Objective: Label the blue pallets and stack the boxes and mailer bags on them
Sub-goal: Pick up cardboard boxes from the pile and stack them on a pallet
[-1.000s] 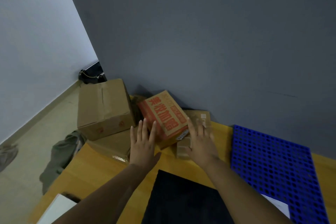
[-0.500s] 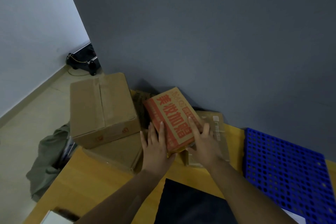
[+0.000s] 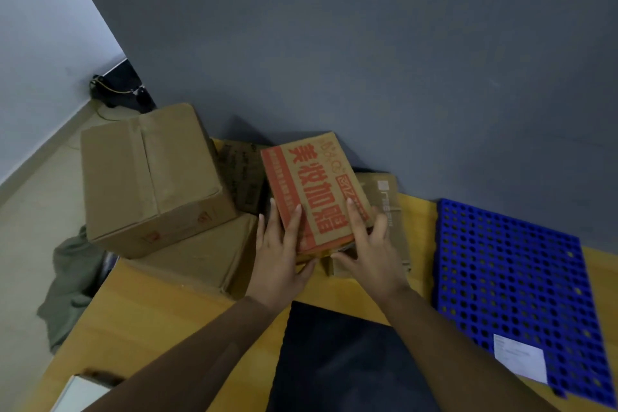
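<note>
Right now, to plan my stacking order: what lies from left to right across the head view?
Green cloth, large plain cardboard box, red-printed box, blue pallet.

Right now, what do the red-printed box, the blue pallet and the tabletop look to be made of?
Red-printed box: brown cardboard, matte, with red ink print and creased edges. Blue pallet: probably moulded plastic, with a faint sheen and an even grid of holes. Tabletop: yellowish wood or wood-look laminate, smooth with faint grain; I can't tell which.
</note>
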